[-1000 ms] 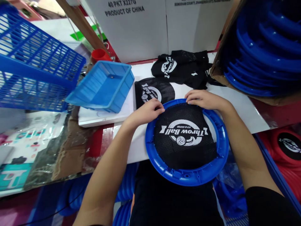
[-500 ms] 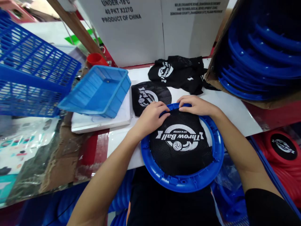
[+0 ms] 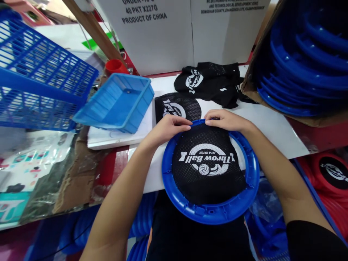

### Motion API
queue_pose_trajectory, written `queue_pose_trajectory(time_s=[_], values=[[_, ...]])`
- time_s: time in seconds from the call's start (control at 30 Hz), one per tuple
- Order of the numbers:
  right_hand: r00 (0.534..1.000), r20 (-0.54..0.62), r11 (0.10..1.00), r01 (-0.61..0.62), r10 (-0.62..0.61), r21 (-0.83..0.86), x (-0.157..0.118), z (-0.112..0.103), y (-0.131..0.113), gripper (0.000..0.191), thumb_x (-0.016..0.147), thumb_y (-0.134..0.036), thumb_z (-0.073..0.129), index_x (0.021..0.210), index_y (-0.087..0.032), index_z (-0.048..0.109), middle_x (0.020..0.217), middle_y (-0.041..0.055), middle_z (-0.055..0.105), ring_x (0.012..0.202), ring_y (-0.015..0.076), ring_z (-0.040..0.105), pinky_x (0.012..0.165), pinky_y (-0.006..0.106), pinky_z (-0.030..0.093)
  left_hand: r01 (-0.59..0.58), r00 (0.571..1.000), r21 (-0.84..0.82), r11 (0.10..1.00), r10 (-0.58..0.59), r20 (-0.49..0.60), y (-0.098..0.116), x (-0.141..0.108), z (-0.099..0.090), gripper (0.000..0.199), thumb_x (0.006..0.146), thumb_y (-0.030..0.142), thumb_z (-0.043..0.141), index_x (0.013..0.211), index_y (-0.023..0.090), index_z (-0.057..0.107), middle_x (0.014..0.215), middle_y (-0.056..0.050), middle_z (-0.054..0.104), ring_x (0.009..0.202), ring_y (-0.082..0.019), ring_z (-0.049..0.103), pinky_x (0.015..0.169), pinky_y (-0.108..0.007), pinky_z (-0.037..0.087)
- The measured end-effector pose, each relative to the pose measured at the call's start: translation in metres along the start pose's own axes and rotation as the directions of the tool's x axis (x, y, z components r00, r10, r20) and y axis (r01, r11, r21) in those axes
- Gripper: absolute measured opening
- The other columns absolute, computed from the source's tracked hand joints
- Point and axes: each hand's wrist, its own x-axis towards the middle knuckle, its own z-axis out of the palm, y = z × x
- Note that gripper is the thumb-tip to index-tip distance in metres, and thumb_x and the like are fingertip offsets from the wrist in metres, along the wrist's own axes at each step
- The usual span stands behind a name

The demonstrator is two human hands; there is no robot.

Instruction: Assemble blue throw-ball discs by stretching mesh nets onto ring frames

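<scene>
The left hand (image 3: pixel 172 127) and the right hand (image 3: pixel 227 119) are pinching the far edge of a blue ring (image 3: pixel 210 215) between thumbs and fingers, the two sets of fingertips sitting near each other with a short stretch of rim showing between them. How much of the cloth they are gripping along with the rim, I cannot tell. Inside the ring a black mesh cloth (image 3: pixel 205 188) is lying, its white "Throw Ball" print facing up and reading upside down to the wearer. On the right the mesh is falling short of the ring, and the white table top (image 3: pixel 274 134) is showing through the gap. The ring's far part is resting over the table while its near part is reaching past the edge, above the wearer's lap. Just beyond the left hand another mesh piece (image 3: pixel 189 105) is lying flat, and behind it a heap of black cloth (image 3: pixel 213 85) is spreading before a white carton (image 3: pixel 152 45). To the left a blue tray (image 3: pixel 122 105) is sitting tilted on a white slab (image 3: pixel 116 139), near a red cup (image 3: pixel 115 67) and blue baskets (image 3: pixel 46 69). To the right a cardboard box (image 3: pixel 248 88) is holding stacked blue rings (image 3: pixel 290 72), and below it red discs (image 3: pixel 333 174) are lying piled.
</scene>
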Motion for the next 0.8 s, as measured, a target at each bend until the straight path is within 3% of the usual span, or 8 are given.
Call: queue_pose_trajectory(time_s=[0.27,0.47,0.8], values=[[0.998,0.058,1.000,-0.017,0.015,0.025,0.0020,-0.0043,0.0033,0.031,0.091,-0.052,0.065,0.091,-0.023,0.075,0.115,0.0075,0.075,0.108,0.0267,0.066,0.106,0.045,0.049,0.031,1.000,0.002,1.000,-0.031,-0.002,-0.0009,-0.0015,-0.0028,0.026,0.079,0.033,0.084,0.100,0.018,0.084,0.085,-0.006,0.080,0.088,-0.024,0.073,0.090,-0.042,0.060],[0.998,0.048,0.999,-0.034,0.032,0.034,0.0036,-0.0045,0.0034,0.029,0.089,-0.051,0.068,0.090,-0.023,0.077,0.112,0.0067,0.077,0.104,0.0257,0.067,0.101,0.041,0.049,-0.033,0.999,0.048,0.998,0.033,0.000,-0.0014,-0.0005,0.0015,0.015,0.083,0.031,0.078,0.092,0.019,0.082,0.091,-0.006,0.080,0.090,-0.022,0.073,0.094,-0.042,0.059],[0.998,-0.005,0.998,-0.059,0.059,0.027,0.0050,-0.0028,0.0058,0.029,0.086,-0.051,0.072,0.091,-0.024,0.080,0.100,0.0051,0.079,0.097,0.0248,0.068,0.092,0.038,0.051,-0.076,0.996,0.053,0.996,0.073,0.059,-0.0013,0.0012,0.0016,0.017,0.085,0.034,0.072,0.092,0.020,0.080,0.095,-0.006,0.079,0.094,-0.022,0.070,0.093,-0.042,0.055]])
